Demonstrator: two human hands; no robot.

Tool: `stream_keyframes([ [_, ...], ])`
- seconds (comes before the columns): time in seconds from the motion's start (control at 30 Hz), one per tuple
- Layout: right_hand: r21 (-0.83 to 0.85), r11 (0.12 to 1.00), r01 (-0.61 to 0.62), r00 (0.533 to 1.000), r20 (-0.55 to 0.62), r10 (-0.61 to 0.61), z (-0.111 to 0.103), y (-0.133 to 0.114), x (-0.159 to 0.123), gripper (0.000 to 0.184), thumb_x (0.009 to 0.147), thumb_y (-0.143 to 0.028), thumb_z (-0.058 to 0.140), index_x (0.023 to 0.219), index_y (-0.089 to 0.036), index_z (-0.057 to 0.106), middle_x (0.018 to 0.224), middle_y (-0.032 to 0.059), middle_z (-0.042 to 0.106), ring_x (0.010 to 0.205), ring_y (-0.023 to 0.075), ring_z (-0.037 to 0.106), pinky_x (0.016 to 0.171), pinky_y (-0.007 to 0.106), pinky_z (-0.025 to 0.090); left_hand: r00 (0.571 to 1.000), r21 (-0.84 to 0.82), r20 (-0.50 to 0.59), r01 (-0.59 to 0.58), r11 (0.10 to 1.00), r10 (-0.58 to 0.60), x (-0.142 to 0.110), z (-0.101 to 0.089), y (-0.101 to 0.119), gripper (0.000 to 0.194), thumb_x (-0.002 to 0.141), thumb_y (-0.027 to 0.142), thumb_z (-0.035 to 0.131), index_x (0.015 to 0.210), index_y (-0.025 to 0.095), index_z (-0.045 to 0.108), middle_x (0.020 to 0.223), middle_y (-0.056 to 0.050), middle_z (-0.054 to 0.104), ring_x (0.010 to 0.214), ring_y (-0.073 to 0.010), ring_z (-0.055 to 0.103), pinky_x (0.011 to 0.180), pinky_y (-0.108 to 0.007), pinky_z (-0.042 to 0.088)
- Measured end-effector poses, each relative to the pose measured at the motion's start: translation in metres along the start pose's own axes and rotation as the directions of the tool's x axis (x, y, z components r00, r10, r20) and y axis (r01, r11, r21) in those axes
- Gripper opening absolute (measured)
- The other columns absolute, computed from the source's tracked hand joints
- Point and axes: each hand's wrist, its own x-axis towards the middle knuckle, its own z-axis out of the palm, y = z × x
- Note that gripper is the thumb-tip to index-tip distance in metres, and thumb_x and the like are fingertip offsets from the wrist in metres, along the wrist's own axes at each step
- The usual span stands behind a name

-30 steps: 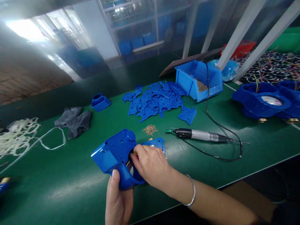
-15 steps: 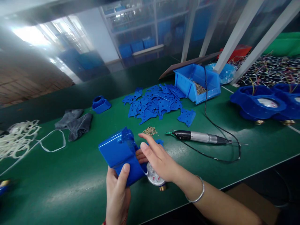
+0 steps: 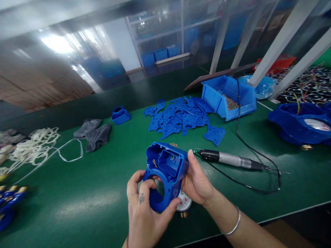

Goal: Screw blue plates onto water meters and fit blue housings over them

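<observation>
Blue plastic housing with a round hole [image 3: 167, 179], long axis near-to-far: left hand [image 3: 144, 210] is gripping its near ring end, round white-faced meter [image 3: 184, 202] pokes out beside that, right hand [image 3: 198, 184] holds the far boxy end.

One head-worn view. I see it face forward and steeply down across the green table [image 3: 77, 193]: left hand [image 3: 147, 212] and right hand [image 3: 198, 182] near, low centre; shelves [image 3: 160, 32] far back, top.
</observation>
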Motion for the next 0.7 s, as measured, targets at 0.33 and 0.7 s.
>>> stream_keyframes([
  [0.33,0.011,0.997,-0.080,0.995,0.062,0.079,-0.005,-0.007,-0.001,0.068,0.077,-0.071,0.051,0.116,-0.016,0.059,0.095,0.0093,0.073,0.083,0.0237,0.070,0.087,0.039,0.053,0.977,-0.145,0.211,-0.001,0.989,0.032,0.065,-0.022,0.001,0.034,0.064,0.038,0.077,0.095,0.024,0.075,0.122,-0.012,0.056,0.111,-0.0339,0.051,0.101,-0.045,0.038],
  [0.7,-0.027,0.988,-0.153,0.982,0.105,0.155,-0.002,-0.013,0.005,0.080,0.085,-0.076,0.025,0.114,-0.010,0.060,0.074,0.0100,0.071,0.062,0.0182,0.068,0.068,0.031,0.054,0.933,-0.369,0.348,0.231,0.900,-0.097,0.074,-0.002,-0.009,0.023,0.069,0.039,0.077,0.061,0.018,0.072,0.126,-0.015,0.058,0.124,-0.0356,0.047,0.107,-0.044,0.034],
])
